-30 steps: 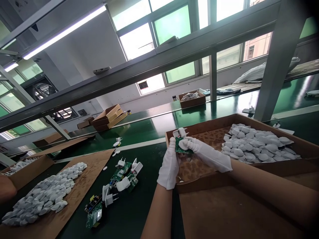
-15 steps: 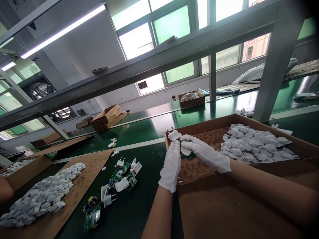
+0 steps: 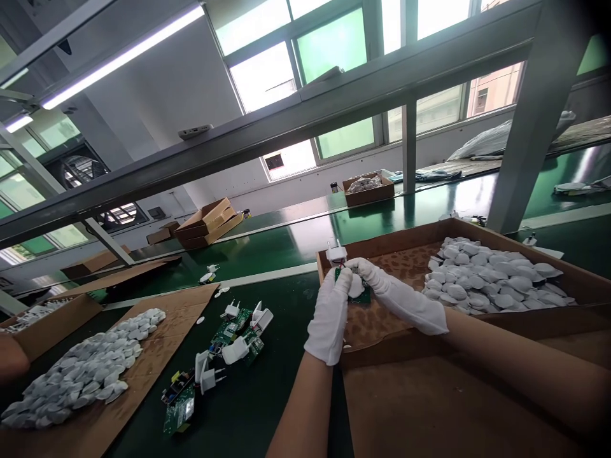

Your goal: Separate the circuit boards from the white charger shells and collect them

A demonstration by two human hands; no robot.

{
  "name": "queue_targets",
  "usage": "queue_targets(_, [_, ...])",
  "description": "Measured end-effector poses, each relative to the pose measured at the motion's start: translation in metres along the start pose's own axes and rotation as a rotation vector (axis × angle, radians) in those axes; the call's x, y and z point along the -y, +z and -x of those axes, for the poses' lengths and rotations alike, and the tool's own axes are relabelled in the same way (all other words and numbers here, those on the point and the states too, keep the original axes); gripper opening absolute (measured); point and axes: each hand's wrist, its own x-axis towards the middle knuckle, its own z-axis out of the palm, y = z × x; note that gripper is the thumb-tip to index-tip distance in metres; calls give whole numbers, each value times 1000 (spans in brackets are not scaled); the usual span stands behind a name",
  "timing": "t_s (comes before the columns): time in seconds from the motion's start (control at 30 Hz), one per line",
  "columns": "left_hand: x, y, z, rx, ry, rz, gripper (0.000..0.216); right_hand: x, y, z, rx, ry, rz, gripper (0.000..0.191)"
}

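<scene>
Both my hands wear white gloves and meet above the near left corner of a shallow cardboard tray [image 3: 563,270]. My left hand [image 3: 329,321] is closed around a green circuit board with a white plug part [image 3: 337,254] sticking up from it. My right hand [image 3: 389,289] pinches the same assembly from the right, its fingers pressed on a small white oval piece [image 3: 356,286] against the board. A heap of white oval pieces [image 3: 487,273] fills the tray's right half.
On the green belt [image 3: 267,254] to the left lie several boards with white plugs [image 3: 233,343]. A cardboard sheet [image 3: 157,356] bears another heap of white pieces [image 3: 81,375]. Another person's arm [image 3: 12,359] shows at the far left. Open boxes [image 3: 207,222] sit farther back.
The plug end of the board has turned from tilted left to upright. My hands stay together at the tray corner, shifting slightly. The loose plugs on the far belt have drifted left.
</scene>
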Motion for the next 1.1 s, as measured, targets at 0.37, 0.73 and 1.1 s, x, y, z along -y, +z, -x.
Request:
queue_targets(0.37, [-5, -2, 2, -80, -20, 110, 23, 19, 4, 9, 152, 244, 57, 46])
queue_targets(0.73, [-13, -5, 4, 380, 85, -77, 31, 10, 0, 5, 89, 203, -156, 19])
queue_targets(1.1, [-10, -10, 3, 179, -142, 86, 42, 6, -2, 6, 140, 287, -7, 48])
